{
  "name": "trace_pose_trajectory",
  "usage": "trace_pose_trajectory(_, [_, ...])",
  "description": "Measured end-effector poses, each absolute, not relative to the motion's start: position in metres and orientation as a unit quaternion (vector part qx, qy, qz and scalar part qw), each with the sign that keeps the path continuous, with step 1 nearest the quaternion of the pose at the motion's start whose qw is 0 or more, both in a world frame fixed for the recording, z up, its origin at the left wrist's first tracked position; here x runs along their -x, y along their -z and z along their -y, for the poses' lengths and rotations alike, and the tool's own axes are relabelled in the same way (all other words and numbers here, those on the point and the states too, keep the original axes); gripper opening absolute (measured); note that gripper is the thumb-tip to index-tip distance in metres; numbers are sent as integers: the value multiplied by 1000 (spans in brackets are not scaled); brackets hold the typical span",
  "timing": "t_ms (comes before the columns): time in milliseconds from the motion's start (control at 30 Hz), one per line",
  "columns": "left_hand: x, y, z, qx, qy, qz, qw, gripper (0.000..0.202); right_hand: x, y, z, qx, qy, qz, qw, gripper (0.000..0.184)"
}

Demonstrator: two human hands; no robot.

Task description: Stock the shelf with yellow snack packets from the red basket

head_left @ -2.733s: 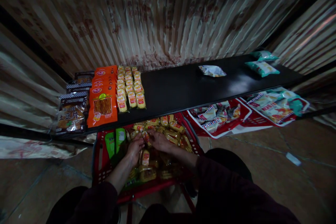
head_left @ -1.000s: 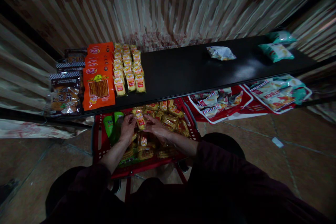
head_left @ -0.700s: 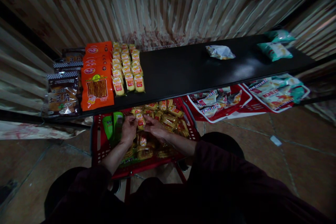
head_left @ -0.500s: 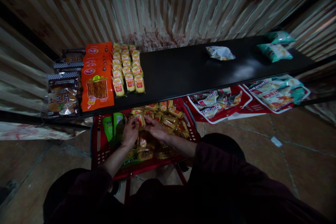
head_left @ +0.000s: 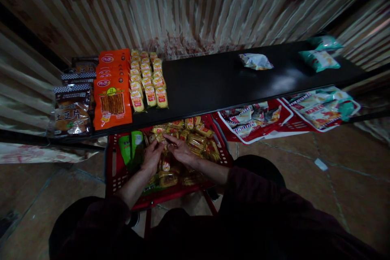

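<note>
Over a red basket of small yellow snack packs, my hands come together. My left hand is closed, its fingertips pinching a snack pack that is mostly hidden behind the fingers. Touching the same pack from the right is my right hand, thumb and fingers bent, index finger reaching forward. Green packets lie at the basket's left. Similar yellow packs stand in rows on the black shelf above.
Left on the shelf are orange snack bags and dark bags. A white-blue bag and teal bags lie farther right. Red baskets of bags stand under the shelf edge. A pleated curtain hangs behind.
The pack between my hands was in plainer view before and is now mostly covered by my fingers. My left fingertips have moved slightly right and down; the shelf goods are unchanged.
</note>
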State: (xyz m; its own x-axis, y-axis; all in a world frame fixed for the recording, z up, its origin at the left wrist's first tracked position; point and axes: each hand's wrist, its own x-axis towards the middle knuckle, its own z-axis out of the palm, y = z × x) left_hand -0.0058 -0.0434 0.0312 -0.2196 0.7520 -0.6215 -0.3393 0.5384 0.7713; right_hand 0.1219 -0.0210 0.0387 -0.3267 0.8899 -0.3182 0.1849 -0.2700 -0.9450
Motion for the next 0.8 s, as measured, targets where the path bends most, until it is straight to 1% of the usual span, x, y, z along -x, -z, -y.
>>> trace_pose_trajectory(133, [7,-40,39,-141,-458,-606,634,30,-120,-31,21,498,-625,510,318,49])
trace_pose_trajectory(233, [8,-46,37,-88,-477,-580,654,31,-120,-27,20,507,-630,493,320,53])
trace_pose_trajectory(333, [8,-47,36,-50,-483,-577,657,28,-121,-27,19,513,-635,487,310,51])
trace_pose_trajectory(500, [6,-47,35,-41,-495,-574,651,19,-122,-27,18,514,-633,498,295,50])
trace_pose_trajectory(633, [6,-46,33,-28,-516,-564,644,17,-122,-23,18,492,-640,501,312,49])
trace_pose_trajectory(800, [8,-43,30,8,-535,-561,631,8,-121,-14,20,470,-661,488,322,47])
